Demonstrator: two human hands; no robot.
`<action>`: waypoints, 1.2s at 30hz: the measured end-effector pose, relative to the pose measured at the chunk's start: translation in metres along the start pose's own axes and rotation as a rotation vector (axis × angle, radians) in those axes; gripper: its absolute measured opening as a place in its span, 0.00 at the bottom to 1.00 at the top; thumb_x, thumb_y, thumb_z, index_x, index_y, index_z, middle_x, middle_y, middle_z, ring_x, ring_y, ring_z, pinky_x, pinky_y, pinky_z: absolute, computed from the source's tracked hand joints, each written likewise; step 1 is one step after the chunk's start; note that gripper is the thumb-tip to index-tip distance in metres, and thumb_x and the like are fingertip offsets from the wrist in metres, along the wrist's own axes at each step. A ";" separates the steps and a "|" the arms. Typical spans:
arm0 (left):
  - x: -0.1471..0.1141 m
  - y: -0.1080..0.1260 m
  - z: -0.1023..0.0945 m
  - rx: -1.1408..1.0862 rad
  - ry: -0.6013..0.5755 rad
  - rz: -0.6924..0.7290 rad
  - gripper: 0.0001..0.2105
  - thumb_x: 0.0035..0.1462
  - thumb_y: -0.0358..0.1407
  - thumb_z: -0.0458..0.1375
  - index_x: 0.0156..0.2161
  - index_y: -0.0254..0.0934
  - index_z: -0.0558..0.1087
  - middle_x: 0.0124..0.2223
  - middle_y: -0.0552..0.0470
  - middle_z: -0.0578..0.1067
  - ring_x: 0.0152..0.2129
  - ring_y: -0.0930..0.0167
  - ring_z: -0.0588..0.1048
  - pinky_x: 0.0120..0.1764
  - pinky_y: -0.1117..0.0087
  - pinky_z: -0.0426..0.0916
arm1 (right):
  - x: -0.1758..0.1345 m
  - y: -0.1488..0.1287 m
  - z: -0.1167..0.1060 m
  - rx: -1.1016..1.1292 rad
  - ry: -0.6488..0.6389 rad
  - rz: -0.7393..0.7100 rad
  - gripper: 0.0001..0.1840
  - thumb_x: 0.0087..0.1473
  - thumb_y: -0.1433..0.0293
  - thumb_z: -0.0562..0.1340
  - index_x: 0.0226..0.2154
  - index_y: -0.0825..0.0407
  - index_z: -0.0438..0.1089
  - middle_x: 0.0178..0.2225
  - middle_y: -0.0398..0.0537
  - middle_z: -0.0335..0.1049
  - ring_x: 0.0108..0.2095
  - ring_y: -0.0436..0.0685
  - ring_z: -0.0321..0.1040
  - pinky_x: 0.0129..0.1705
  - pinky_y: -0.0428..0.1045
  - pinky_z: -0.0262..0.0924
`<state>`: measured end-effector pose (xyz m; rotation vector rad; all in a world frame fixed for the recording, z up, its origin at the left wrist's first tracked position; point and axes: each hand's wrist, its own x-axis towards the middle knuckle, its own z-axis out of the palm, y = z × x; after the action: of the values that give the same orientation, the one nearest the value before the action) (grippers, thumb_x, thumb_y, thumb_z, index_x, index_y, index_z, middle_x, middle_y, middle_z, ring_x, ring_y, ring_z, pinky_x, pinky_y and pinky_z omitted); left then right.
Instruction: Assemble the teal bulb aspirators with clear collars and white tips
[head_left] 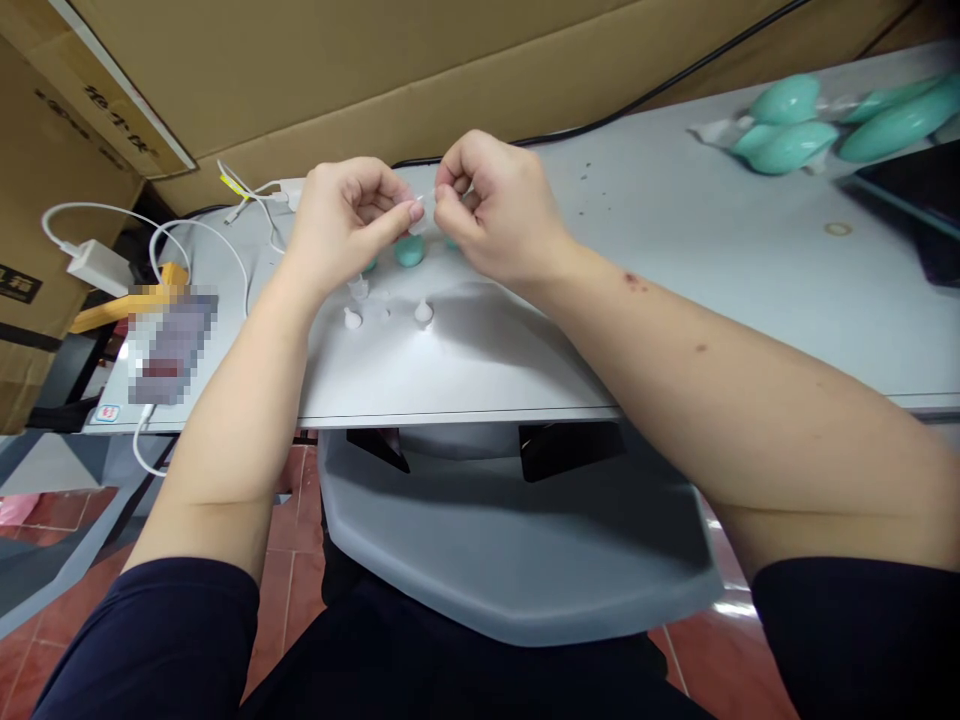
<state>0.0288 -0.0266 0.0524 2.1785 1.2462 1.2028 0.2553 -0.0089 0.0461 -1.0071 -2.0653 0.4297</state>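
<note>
Above the far side of the grey table, my left hand [346, 215] is closed, its thumb and fingers pinching a small translucent white plastic piece [418, 222]. Close beside it, my right hand [504, 208] is closed in a pinch at the other side of that piece; what lies in its fingertips is too small to make out. A teal rounded object [409, 251] stands just below the hands, with others partly hidden by them. Nearer me on the table sit small white cone-tipped pieces: one white nozzle-like piece [424, 312] and another white nozzle-like piece [352, 318] to its left.
Teal bulb-shaped objects [787, 135] with clear tips lie at the far right, near a dark flat device [911, 205]. On the left are a blurred-out phone [174, 350], a white charger [101, 266] and cables. Cardboard [360, 70] stands behind the table; a grey stool [517, 570] is below.
</note>
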 end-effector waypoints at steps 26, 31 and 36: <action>-0.007 0.032 -0.011 0.303 -0.555 -0.166 0.07 0.55 0.27 0.69 0.33 0.40 0.77 0.30 0.55 0.80 0.27 0.69 0.76 0.35 0.66 0.68 | -0.006 -0.002 -0.005 -0.144 -0.563 0.041 0.12 0.55 0.82 0.66 0.27 0.50 0.71 0.25 0.43 0.70 0.28 0.57 0.61 0.35 0.54 0.53; -0.009 0.019 -0.011 0.216 -0.478 -0.146 0.12 0.51 0.28 0.72 0.34 0.44 0.75 0.29 0.57 0.79 0.27 0.68 0.79 0.33 0.65 0.71 | -0.006 0.006 -0.002 -0.074 -0.411 0.012 0.12 0.51 0.81 0.66 0.27 0.48 0.74 0.26 0.45 0.73 0.30 0.62 0.67 0.36 0.55 0.57; -0.010 0.020 -0.018 0.195 -0.420 -0.052 0.09 0.53 0.34 0.72 0.39 0.44 0.80 0.32 0.54 0.83 0.29 0.64 0.82 0.34 0.63 0.73 | -0.006 0.004 -0.006 -0.021 -0.356 0.010 0.11 0.53 0.80 0.66 0.30 0.48 0.77 0.28 0.47 0.76 0.33 0.64 0.70 0.40 0.57 0.60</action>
<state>0.0227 -0.0482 0.0706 2.3566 1.2634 0.5763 0.2638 -0.0118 0.0444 -1.0096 -2.3836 0.6306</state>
